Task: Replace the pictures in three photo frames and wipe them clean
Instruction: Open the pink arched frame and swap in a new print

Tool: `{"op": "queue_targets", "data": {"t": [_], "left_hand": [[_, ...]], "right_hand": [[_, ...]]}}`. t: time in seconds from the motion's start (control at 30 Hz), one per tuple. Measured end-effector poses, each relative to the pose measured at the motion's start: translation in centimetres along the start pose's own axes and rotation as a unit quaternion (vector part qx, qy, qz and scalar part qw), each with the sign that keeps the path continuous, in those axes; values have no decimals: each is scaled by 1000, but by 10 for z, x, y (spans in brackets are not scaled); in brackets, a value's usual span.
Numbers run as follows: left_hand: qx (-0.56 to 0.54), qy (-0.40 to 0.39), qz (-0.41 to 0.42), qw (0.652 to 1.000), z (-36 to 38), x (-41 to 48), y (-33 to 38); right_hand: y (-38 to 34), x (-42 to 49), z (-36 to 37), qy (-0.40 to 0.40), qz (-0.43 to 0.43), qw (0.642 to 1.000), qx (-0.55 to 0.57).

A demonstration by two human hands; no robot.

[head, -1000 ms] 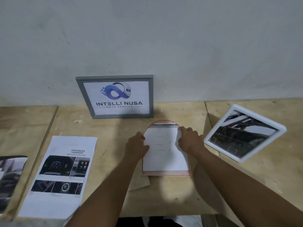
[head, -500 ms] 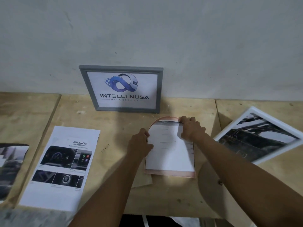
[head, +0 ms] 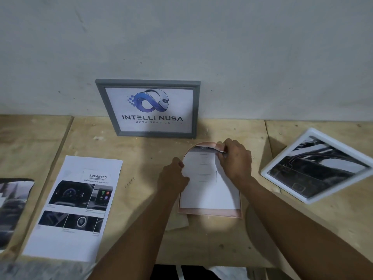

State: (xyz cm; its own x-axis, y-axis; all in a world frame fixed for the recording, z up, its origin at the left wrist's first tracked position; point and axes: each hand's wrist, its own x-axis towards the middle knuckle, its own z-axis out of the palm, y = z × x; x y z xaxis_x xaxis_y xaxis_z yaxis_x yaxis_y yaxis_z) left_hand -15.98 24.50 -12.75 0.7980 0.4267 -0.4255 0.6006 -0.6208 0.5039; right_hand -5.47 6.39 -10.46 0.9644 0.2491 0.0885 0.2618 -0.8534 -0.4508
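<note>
1. Arched pink frame (head: 210,213) flat on the plywood table (head: 141,235), centre, rounded end toward the wall (head: 181,37).
2. White sheet (head: 207,193) lying on top of it, faint print lines, covering most of the frame. Pink rim showing along the bottom and round the arch.
3. Left hand (head: 173,176) at the left edge of sheet and frame, fingers curled, thumb up at the rim, gripping the arched pink frame there.
4. Right hand (head: 235,160) at the top right of the arch, fingers bent, pinching the white sheet by its upper right corner. Corner curled slightly off the frame.
5. Hands apart, sheet between them, both forearms reaching in from the near edge.
6. Beige flat piece (head: 177,223) poking out from under the frame's lower left corner; cloth or paper, cannot tell.
7. Grey frame (head: 194,110) upright against the wall, behind the arched one and apart from it, "INTELLI NUSA DATA SERVICE" logo print inside.
8. White frame (head: 341,182) to the right, tilted, dark car-interior photo inside, near the right hand but not touching.
9. Printout headed "ADVANCED" (head: 74,209) flat on the left, dashboard photos on it, well apart from the left hand.
10. Dark photo print (head: 14,209) at the far left, cut off by the view edge, on the neighbouring board.
</note>
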Motion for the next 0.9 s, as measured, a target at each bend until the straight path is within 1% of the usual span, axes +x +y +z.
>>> {"op": "queue_targets", "data": {"t": [0.07, 0.17, 0.3, 0.37, 0.43, 0.5, 0.6, 0.7, 0.77, 0.83, 0.9], "left_hand": [[-2, 0, -3, 1000, 1, -1, 0], [0, 3, -3, 1000, 2, -2, 1], [0, 3, -6, 1000, 1, -3, 1], [-6, 2, -11, 1000, 1, -4, 1], [-5, 0, -18, 1000, 0, -4, 3], [3, -2, -21, 1000, -2, -5, 4], [7, -2, -25, 1000, -3, -6, 6], [15, -3, -28, 999, -3, -7, 7], [16, -1, -30, 999, -4, -8, 7], [11, 4, -32, 999, -3, -9, 7], [10, 11, -30, 999, -3, -12, 7]], "right_hand": [[-3, -8, 1, 13, 18, 998, 53], [-5, -12, 1, 4, 54, 992, 117], [0, -9, -1, 0, 65, 989, 133], [6, -10, -2, -6, 86, 986, 139], [12, -15, -6, -21, 132, 978, 159], [19, -23, -8, -37, 194, 962, 189], [27, -36, -9, -64, 219, 952, 206], [26, -37, -16, -69, 204, 951, 221], [21, -37, -22, -67, 168, 960, 215], [15, -42, -27, -80, 84, 976, 184], [10, -52, -28, -92, -20, 988, 123]]}}
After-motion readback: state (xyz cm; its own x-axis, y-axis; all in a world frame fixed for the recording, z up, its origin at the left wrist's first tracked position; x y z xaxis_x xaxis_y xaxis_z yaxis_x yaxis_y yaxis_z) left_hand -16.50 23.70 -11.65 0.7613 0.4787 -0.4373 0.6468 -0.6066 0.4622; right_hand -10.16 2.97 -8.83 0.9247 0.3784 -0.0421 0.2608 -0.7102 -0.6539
